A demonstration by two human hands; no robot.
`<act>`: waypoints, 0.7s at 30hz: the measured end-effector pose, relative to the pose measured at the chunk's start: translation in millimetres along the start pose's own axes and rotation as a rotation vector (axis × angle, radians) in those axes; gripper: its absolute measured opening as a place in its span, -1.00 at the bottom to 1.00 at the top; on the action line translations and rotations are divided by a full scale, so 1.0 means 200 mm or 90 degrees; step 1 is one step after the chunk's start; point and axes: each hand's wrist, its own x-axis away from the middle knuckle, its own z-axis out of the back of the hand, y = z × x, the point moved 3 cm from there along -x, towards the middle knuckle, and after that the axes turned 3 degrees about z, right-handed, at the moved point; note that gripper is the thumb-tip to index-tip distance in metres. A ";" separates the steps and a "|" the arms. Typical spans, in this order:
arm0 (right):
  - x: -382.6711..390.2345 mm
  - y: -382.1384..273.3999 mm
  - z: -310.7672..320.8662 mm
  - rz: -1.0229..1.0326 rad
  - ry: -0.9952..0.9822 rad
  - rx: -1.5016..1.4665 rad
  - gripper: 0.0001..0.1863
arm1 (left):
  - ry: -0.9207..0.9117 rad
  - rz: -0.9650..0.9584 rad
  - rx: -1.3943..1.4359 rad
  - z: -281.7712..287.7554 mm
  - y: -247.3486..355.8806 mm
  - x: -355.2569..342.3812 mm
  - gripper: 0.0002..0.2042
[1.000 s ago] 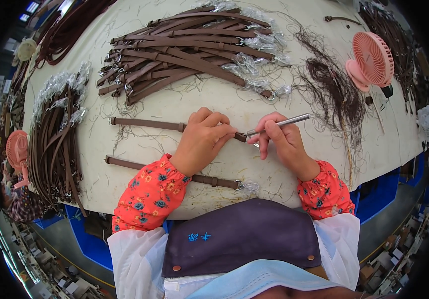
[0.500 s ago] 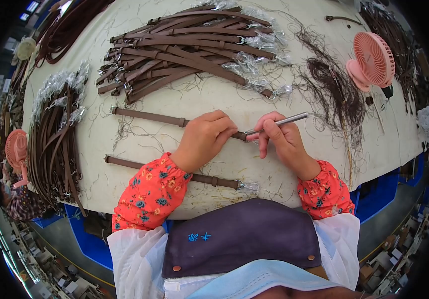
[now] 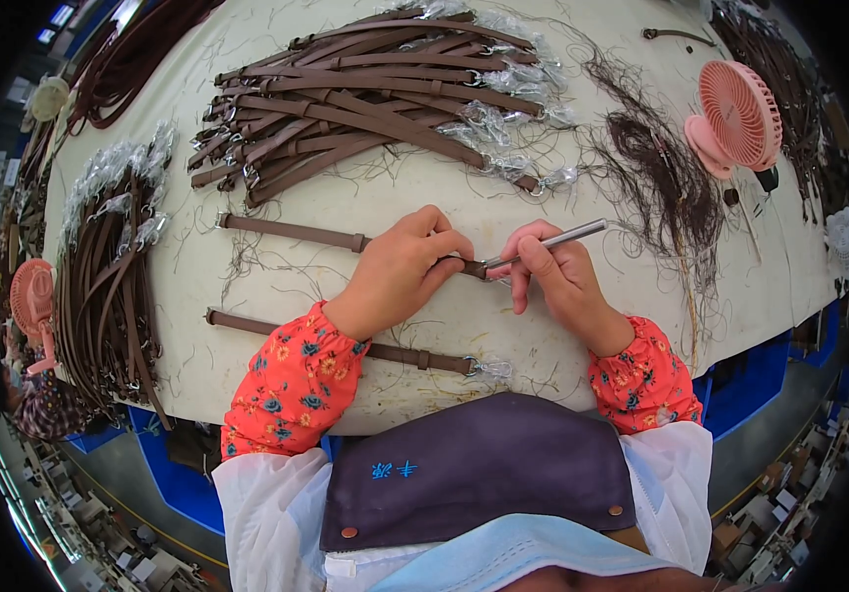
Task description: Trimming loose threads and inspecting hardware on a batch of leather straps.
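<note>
A brown leather strap point(image 3: 291, 230) lies slantwise across the table in front of me. My left hand point(image 3: 405, 264) pinches it near its right end, with the fingers closed round the band. In my right hand point(image 3: 553, 271) is a slim silver pen-like metal tool point(image 3: 576, 232), gripped between thumb and fingers. Its tip meets the strap's right end, just beside my left fingertips; what the tip does there is too small to tell. Closer to me, a second brown strap point(image 3: 424, 358) passes under my left forearm, a clear plastic wrap at its right end.
A large pile of brown straps point(image 3: 345, 99) with plastic-wrapped ends covers the far side. Another bundle point(image 3: 109, 286) hangs over the left edge. Dark loose threads point(image 3: 666, 187) are heaped on the right beside a pink fan point(image 3: 740, 113). A second pink fan point(image 3: 32, 296) stands far left.
My left hand has shifted slightly, its fingers lifting and spreading a little above the strap. The tool in my right hand has moved a touch left.
</note>
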 end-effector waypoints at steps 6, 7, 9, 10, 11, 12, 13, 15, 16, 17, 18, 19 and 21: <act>0.00 0.00 0.00 -0.005 0.000 0.007 -0.65 | -0.011 -0.026 -0.086 0.00 0.01 0.00 -0.91; 0.00 0.00 0.00 -0.003 -0.002 0.009 -0.65 | -0.014 -0.041 -0.104 0.00 0.02 0.00 -0.91; 0.00 0.00 0.00 -0.004 -0.002 0.006 -0.64 | -0.011 -0.084 -0.154 -0.02 0.01 0.00 -0.91; 0.00 0.00 0.00 -0.005 -0.001 0.004 -0.64 | -0.008 -0.127 -0.203 -0.03 0.02 0.00 -0.90; 0.00 0.00 0.00 -0.006 -0.001 0.004 -0.64 | -0.008 -0.127 -0.202 -0.03 0.02 0.00 -0.90; 0.00 0.00 0.00 -0.007 -0.002 0.011 -0.64 | -0.003 -0.134 -0.211 -0.04 0.03 0.00 -0.89; 0.00 0.00 0.00 -0.009 -0.004 0.017 -0.64 | 0.002 -0.140 -0.220 -0.04 0.03 0.00 -0.88; 0.00 0.01 0.00 -0.008 -0.007 0.016 -0.64 | 0.026 -0.130 -0.191 -0.04 0.01 0.00 -0.88; 0.00 0.01 0.00 -0.008 -0.008 0.014 -0.64 | 0.050 -0.121 -0.160 -0.04 0.00 0.00 -0.88; 0.00 0.01 0.00 -0.008 -0.009 0.014 -0.64 | 0.051 -0.120 -0.160 -0.05 0.00 0.00 -0.88; 0.00 0.01 0.00 -0.010 -0.010 0.014 -0.64 | 0.063 -0.088 -0.145 -0.05 -0.01 0.00 -0.88; 0.00 0.01 0.00 -0.012 -0.011 0.014 -0.64 | 0.074 -0.057 -0.129 -0.05 -0.02 0.00 -0.87; 0.00 0.00 0.00 -0.016 -0.009 0.016 -0.64 | 0.059 -0.030 -0.073 -0.03 -0.02 -0.01 -0.86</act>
